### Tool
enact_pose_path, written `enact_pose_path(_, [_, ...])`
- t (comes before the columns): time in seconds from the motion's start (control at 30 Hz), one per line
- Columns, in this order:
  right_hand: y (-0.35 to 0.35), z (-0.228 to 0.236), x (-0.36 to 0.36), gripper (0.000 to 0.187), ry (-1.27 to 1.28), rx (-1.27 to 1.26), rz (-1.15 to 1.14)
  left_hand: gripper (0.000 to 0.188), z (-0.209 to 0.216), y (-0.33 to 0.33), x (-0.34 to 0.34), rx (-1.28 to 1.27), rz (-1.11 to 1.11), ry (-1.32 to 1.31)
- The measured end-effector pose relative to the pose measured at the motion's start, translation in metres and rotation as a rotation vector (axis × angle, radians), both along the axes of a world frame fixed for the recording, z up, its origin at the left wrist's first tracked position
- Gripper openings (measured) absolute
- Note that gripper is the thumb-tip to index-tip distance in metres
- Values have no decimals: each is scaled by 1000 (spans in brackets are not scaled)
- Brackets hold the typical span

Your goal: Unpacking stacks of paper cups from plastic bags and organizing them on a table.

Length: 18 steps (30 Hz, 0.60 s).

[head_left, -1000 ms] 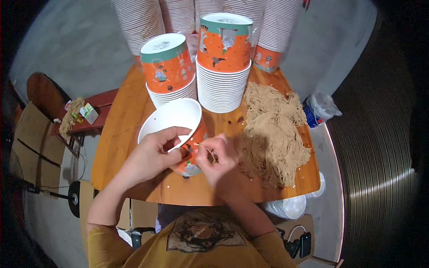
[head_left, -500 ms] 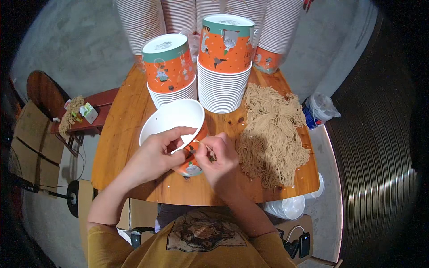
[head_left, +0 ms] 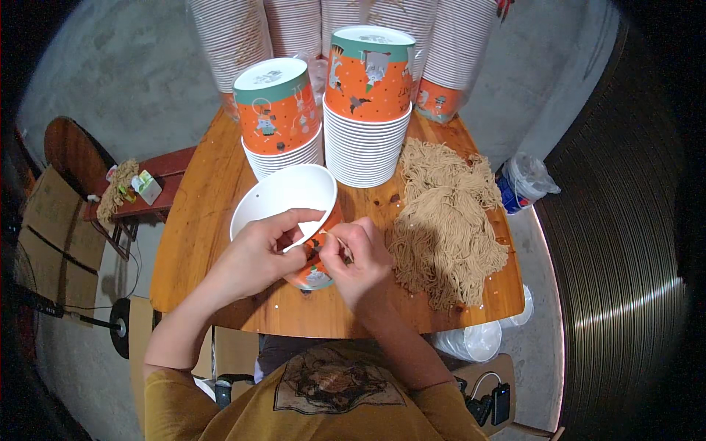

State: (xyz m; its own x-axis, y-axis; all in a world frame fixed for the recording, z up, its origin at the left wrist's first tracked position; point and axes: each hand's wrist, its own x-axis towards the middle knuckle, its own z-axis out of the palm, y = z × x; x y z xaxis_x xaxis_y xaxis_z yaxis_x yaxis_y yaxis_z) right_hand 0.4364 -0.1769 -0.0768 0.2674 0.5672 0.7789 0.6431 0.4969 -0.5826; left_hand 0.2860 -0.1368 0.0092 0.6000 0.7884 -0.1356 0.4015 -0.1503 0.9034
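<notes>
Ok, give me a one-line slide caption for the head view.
Left hand holds an orange tub while right hand pinches a string at its side; tan yarn lies to the right.

shirt [head_left: 243,419] — mustard-yellow | front print [head_left: 338,386] — dark, ornate | sleeves [head_left: 169,404]: short, same yellow

tabletop [head_left: 202,220]: glossy wood | tub [head_left: 283,192]: smooth paper | string heap [head_left: 450,220]: matt, fibrous | shirt [head_left: 235,411]: matt cloth | wall [head_left: 132,81]: rough, matt

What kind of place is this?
Likely a small makeshift workshop: an open paper tub, stacks of similar tubs and a heap of tan cord on a wooden table.
</notes>
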Motion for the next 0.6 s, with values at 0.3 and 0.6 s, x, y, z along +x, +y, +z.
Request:
enact_pose_path(0.3, [-5, 0, 0, 17, -5, -60, 38, 49, -4, 1, -2, 71, -22, 24])
enact_pose_path(0.6, [-8, -1, 1, 17, -4, -66, 23, 43, -5, 1, -1, 35, -92, 17])
